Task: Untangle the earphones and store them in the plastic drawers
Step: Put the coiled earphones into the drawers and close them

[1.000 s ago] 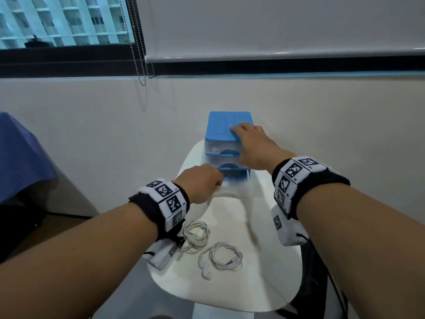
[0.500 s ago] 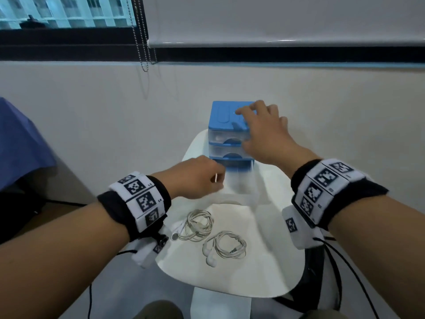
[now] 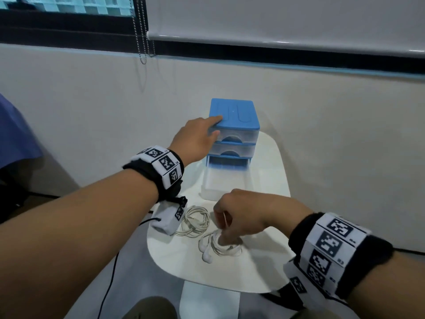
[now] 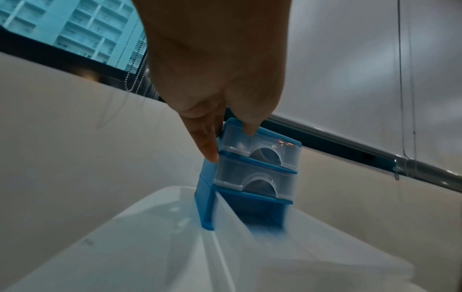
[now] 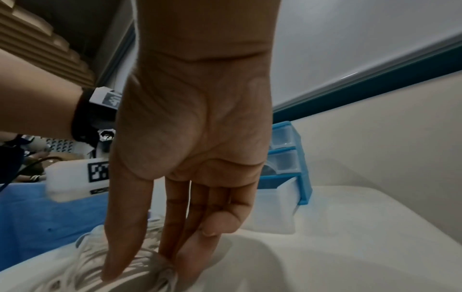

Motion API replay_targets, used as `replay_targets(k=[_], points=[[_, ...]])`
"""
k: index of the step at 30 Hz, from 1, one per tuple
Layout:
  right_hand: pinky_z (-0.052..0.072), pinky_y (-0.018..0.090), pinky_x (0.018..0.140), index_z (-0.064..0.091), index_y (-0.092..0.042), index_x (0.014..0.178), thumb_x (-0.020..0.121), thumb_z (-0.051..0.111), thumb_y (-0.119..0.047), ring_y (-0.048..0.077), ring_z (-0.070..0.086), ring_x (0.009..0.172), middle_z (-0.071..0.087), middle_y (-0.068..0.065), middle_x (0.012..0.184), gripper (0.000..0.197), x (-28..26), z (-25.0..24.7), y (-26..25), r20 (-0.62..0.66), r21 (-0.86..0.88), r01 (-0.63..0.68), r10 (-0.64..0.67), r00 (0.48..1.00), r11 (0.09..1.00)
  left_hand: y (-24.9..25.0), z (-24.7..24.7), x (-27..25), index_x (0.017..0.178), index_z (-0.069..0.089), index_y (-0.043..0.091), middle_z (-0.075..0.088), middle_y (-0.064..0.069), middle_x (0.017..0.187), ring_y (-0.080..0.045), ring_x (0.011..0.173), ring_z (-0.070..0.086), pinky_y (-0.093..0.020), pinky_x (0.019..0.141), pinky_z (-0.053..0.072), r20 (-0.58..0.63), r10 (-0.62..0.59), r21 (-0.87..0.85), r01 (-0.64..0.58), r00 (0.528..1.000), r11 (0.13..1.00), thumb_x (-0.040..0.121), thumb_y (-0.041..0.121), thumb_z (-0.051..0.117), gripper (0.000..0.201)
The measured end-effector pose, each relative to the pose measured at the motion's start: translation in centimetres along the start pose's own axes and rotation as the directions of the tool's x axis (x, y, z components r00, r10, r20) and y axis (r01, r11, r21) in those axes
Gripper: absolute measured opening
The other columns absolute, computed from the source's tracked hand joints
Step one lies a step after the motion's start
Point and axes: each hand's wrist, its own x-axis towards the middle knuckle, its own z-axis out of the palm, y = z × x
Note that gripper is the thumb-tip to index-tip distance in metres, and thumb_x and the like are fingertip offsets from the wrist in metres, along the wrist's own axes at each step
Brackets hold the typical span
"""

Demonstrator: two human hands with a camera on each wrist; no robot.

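A small blue drawer unit [image 3: 233, 111] with clear drawers stands at the back of the white table [image 3: 264, 261]. Its bottom drawer [image 3: 226, 185] is pulled out towards me. My left hand [image 3: 207, 132] rests on the unit's top left corner. In the left wrist view its fingers [image 4: 210, 150] lie straight down the side and the thumb touches the top drawer's front. Two coiled white earphones lie on the near part of the table. My right hand [image 3: 226, 238] reaches down and pinches the nearer coil [image 3: 213, 249]. The other coil [image 3: 195, 221] lies just left of it, untouched.
The table is narrow and set against a beige wall. A blue cloth [image 3: 13, 134] lies at the far left. A blind's bead chain [image 3: 142, 31] hangs above. A black cable [image 3: 110, 284] trails over the floor at the lower left.
My left hand left the pulled-out bottom drawer and rose to the unit's top left corner. My right hand came off the unit's top and dropped onto the nearer earphone coil.
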Motion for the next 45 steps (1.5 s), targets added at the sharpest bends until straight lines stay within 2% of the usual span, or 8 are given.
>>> replay_targets(k=[4,7,15,24,31,36,41,45], points=[[0.055,0.030,0.059,0.073,-0.015,0.082,0.072,0.080,-0.010,0.010,0.058,0.057,0.075,0.002,0.074,0.013,0.8,0.5,-0.7,0.068,-0.045,0.027,-0.024,0.997,0.999,-0.3,-0.1,0.7,0.149,0.051,0.033,0.062,-0.004,0.132,-0.027,0.114,0.060,-0.039,0.093,0.048,-0.028,0.038,0.038,-0.037,0.999,0.999,0.106,0.034,0.052,0.043],[0.053,0.028,0.059,0.073,-0.016,0.080,0.075,0.082,-0.020,0.007,0.059,0.058,0.073,-0.001,0.073,0.012,0.9,-0.3,-0.8,0.058,-0.075,0.042,-0.038,0.998,0.996,-0.3,0.1,0.7,0.147,0.052,0.029,0.062,-0.005,0.131,-0.028,0.111,0.061,-0.038,0.091,0.047,-0.041,0.068,0.052,-0.066,0.997,0.997,0.106,0.032,0.053,0.042],[0.052,0.026,0.058,0.070,-0.011,0.078,0.082,0.071,-0.012,0.009,0.062,0.053,0.069,-0.005,0.061,0.004,-1.5,-8.6,1.3,-0.196,0.094,0.029,-0.010,0.981,0.995,-0.1,0.6,0.8,0.138,0.056,0.024,0.064,-0.005,0.117,-0.030,0.104,0.059,-0.042,0.088,0.048,-0.088,0.067,0.041,-0.064,0.994,0.997,0.105,0.028,0.053,0.033],[0.044,0.024,0.056,0.071,-0.012,0.075,0.079,0.069,-0.013,0.011,0.062,0.057,0.070,0.001,0.061,0.005,0.3,-11.5,3.8,-0.517,0.265,-0.105,0.233,0.823,0.958,0.1,0.6,0.8,0.141,0.057,0.024,0.067,-0.003,0.130,-0.029,0.113,0.060,-0.040,0.093,0.044,-0.095,0.054,0.038,-0.051,0.994,0.998,0.105,0.027,0.054,0.036],[0.044,0.032,0.060,0.056,-0.010,0.090,0.086,0.070,-0.019,0.028,0.056,0.076,0.061,0.011,0.097,0.017,6.0,-4.9,5.3,-0.507,0.216,-0.396,0.449,0.735,0.892,0.0,0.7,0.5,0.142,0.056,0.025,0.068,-0.001,0.130,-0.027,0.109,0.063,-0.039,0.093,0.046,-0.097,0.063,0.037,-0.060,0.993,0.998,0.106,0.026,0.053,0.036],[0.042,0.035,0.069,0.055,-0.015,0.104,0.092,0.066,-0.031,0.028,0.051,0.079,0.045,0.002,0.089,0.022,6.5,-3.5,4.5,-0.584,0.089,-0.483,0.439,0.683,0.871,0.0,0.8,0.4,0.142,0.056,0.025,0.068,-0.001,0.130,-0.027,0.110,0.063,-0.039,0.093,0.046,-0.104,0.065,0.031,-0.062,0.992,0.998,0.106,0.025,0.053,0.036],[0.043,0.034,0.067,0.061,-0.015,0.100,0.093,0.064,-0.030,0.027,0.054,0.077,0.053,0.003,0.093,0.017,6.6,-3.8,5.0,-0.592,0.029,-0.455,0.382,0.710,0.890,-0.1,0.7,0.4,0.143,0.055,0.027,0.068,-0.002,0.129,-0.027,0.110,0.062,-0.038,0.092,0.046,-0.103,0.054,0.026,-0.052,0.993,0.998,0.106,0.027,0.052,0.037],[0.050,0.034,0.062,0.068,-0.019,0.069,0.085,0.067,-0.029,0.025,0.059,0.074,0.065,-0.001,0.075,0.019,5.8,-4.2,5.6,-0.421,0.046,-0.219,0.218,0.881,0.975,-0.1,0.9,0.4,0.143,0.056,0.026,0.069,-0.001,0.126,-0.028,0.108,0.063,-0.039,0.092,0.048,-0.112,0.061,0.012,-0.060,0.992,0.998,0.106,0.026,0.053,0.037]])
